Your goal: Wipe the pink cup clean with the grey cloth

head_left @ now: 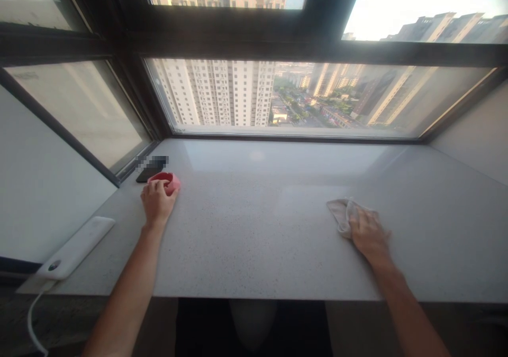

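At the left of the pale speckled sill point(246, 230), my left hand point(157, 201) has its fingers closed on the rim of a small pink bowl-like container point(173, 181). A dark flat object point(146, 175), partly pixelated, lies just behind the pink container. Over on the right, my right hand point(369, 232) presses on a crumpled light grey cloth point(339, 214), its fingers over the cloth's right part. The cloth lies flat against the sill surface, and part of it is hidden under the hand.
A white power strip point(79, 246) with a cable point(32, 320) lies at the sill's left front edge. Dark window frames point(238, 34) and glass run along the back and left side. A pale wall point(476, 119) closes the right side.
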The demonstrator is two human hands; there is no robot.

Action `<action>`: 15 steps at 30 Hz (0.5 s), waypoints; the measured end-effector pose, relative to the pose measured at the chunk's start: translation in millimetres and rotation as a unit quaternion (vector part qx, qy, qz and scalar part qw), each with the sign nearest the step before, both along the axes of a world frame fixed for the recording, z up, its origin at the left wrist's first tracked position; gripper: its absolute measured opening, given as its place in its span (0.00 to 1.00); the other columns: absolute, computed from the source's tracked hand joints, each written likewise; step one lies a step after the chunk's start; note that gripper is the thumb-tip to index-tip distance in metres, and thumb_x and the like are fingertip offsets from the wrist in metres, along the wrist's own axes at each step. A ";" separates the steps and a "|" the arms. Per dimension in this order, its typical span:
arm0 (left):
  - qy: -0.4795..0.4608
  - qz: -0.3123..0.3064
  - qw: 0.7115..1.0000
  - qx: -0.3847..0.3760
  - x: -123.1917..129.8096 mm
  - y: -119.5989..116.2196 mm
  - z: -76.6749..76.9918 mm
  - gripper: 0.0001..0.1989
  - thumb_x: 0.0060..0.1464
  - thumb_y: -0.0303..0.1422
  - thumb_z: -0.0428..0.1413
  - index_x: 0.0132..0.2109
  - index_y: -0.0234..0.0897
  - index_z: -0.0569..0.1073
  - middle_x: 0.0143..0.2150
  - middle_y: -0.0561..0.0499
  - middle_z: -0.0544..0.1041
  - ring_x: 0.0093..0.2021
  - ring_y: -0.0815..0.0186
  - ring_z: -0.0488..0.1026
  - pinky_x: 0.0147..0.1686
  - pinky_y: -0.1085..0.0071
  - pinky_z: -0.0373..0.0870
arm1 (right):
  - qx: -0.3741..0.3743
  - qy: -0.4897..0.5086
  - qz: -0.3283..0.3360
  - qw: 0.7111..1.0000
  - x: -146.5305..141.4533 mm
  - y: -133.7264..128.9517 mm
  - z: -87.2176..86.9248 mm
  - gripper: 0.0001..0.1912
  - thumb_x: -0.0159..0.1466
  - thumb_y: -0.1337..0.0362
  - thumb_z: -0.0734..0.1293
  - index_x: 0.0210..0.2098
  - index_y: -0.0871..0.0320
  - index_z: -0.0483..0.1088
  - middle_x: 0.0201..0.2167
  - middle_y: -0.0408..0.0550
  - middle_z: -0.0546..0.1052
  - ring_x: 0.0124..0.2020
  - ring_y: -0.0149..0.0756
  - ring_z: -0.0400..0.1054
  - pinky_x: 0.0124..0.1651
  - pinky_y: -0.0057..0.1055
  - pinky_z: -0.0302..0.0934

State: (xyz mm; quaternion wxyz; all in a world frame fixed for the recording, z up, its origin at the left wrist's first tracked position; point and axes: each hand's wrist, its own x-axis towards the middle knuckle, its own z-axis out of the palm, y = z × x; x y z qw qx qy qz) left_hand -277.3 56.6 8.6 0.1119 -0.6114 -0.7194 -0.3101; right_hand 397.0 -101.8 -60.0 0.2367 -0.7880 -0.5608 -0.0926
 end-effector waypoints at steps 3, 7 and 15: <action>-0.006 -0.013 0.998 0.057 17.2 -5.7 6.6 0.22 0.64 0.40 0.56 0.60 0.33 0.72 0.70 0.29 0.69 0.73 0.39 0.62 0.76 0.37 0.45 | -0.037 0.012 0.059 0.998 -52.9 7.5 3.5 0.32 0.76 0.52 0.54 0.73 0.58 0.66 0.75 0.69 0.67 0.78 0.68 0.56 0.72 0.80 0.50; -0.019 -0.158 0.985 0.068 73.2 -21.7 8.0 0.17 0.70 0.38 0.50 0.59 0.38 0.74 0.66 0.36 0.75 0.70 0.48 0.68 0.75 0.46 0.53 | -0.040 0.036 0.236 0.970 -156.3 10.7 17.6 0.32 0.79 0.53 0.56 0.80 0.49 0.56 0.81 0.59 0.59 0.82 0.60 0.49 0.76 0.78 0.44; 0.011 -0.514 0.850 -0.117 180.7 -53.4 -3.0 0.26 0.76 0.45 0.49 0.75 0.46 0.66 0.73 0.41 0.73 0.73 0.52 0.68 0.75 0.48 0.61 | 0.087 0.147 0.355 0.919 -242.6 62.3 47.6 0.26 0.76 0.51 0.64 0.70 0.49 0.70 0.71 0.58 0.72 0.71 0.53 0.67 0.73 0.57 0.63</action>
